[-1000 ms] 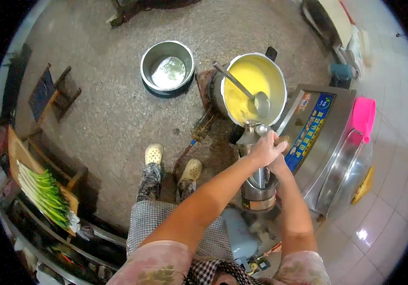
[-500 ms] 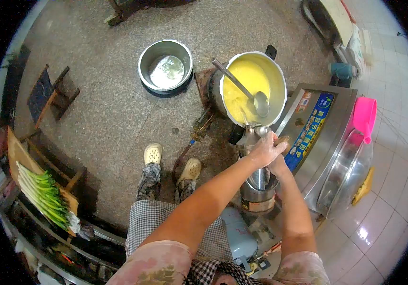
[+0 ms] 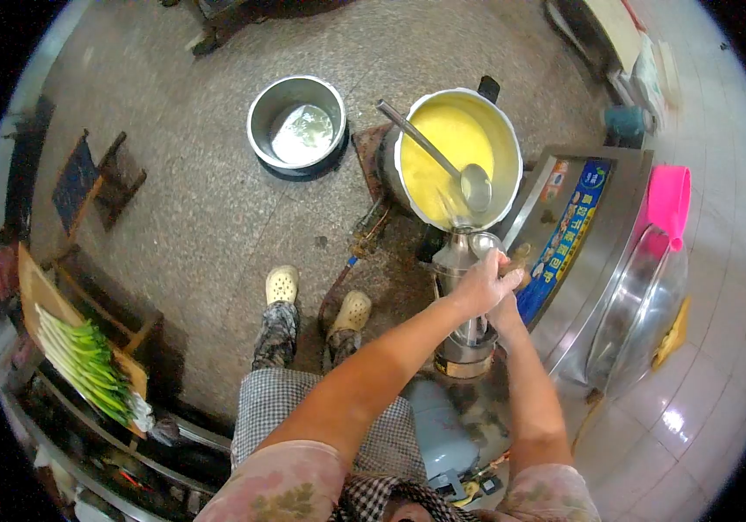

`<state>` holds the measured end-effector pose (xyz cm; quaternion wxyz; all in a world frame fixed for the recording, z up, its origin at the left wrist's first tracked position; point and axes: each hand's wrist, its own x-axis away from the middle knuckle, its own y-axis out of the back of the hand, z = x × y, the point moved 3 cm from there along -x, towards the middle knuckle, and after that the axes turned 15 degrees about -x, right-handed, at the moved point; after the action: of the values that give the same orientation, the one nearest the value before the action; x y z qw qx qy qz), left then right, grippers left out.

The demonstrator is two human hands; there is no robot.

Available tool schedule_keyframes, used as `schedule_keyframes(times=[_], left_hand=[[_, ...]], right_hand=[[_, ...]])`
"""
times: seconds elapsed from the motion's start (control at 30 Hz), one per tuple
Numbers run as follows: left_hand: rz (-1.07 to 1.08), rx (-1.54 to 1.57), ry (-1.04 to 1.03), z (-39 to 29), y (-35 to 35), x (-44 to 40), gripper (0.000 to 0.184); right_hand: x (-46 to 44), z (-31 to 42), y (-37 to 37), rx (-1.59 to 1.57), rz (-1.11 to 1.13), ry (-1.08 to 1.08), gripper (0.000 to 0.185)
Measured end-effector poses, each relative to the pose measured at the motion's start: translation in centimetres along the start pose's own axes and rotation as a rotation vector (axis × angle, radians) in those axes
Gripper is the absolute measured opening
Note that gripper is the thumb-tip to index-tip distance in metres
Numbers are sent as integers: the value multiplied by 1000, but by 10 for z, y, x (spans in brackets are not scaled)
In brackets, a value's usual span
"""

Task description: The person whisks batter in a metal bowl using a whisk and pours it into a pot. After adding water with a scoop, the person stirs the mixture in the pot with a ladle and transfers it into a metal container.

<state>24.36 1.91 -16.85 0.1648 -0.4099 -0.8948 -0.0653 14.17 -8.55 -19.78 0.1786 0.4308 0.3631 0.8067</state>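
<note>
My left hand (image 3: pixel 481 285) is closed at a metal press-like device (image 3: pixel 454 259), near its wooden handle (image 3: pixel 521 257). Just below and to the right, my right hand (image 3: pixel 503 311) is at the same device, its fingers mostly hidden behind the left. The device tilts over the near rim of a large pot (image 3: pixel 516 165) of yellow liquid (image 3: pixel 442 139), and thin strands show at its mouth. A metal ladle (image 3: pixel 476 186) rests in that pot. Under the device stands a metal container with a label (image 3: pixel 465 364).
An open metal pot (image 3: pixel 340 104) stands on the floor. Right of me are a steel appliance (image 3: pixel 634 191), a pink scoop (image 3: pixel 669 202) and a steel basin (image 3: pixel 616 322). Scallions (image 3: pixel 86 357) lie on a board at the left; a blue gas cylinder (image 3: pixel 438 431) stands near my legs.
Both hands stay on the device, with only a slight shift. More strands show at its mouth above the yellow liquid. The whole view has moved a little.
</note>
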Motion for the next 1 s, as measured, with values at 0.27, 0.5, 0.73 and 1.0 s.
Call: schedule_keyframes(times=[0.27, 0.5, 0.73, 1.0], left_hand=[[250, -17, 33, 19, -34, 46, 34], [508, 0, 77, 80, -68, 94, 37], [376, -26, 327, 159, -10, 119, 37], [-131, -486, -68, 114, 144, -8, 35]], right_hand=[[34, -80, -46, -513, -18, -175, 55], [77, -191, -151, -1088, -2, -396, 56], [81, -232, -243, -1136, 1, -497, 59], [153, -361, -369, -799, -91, -632, 65]])
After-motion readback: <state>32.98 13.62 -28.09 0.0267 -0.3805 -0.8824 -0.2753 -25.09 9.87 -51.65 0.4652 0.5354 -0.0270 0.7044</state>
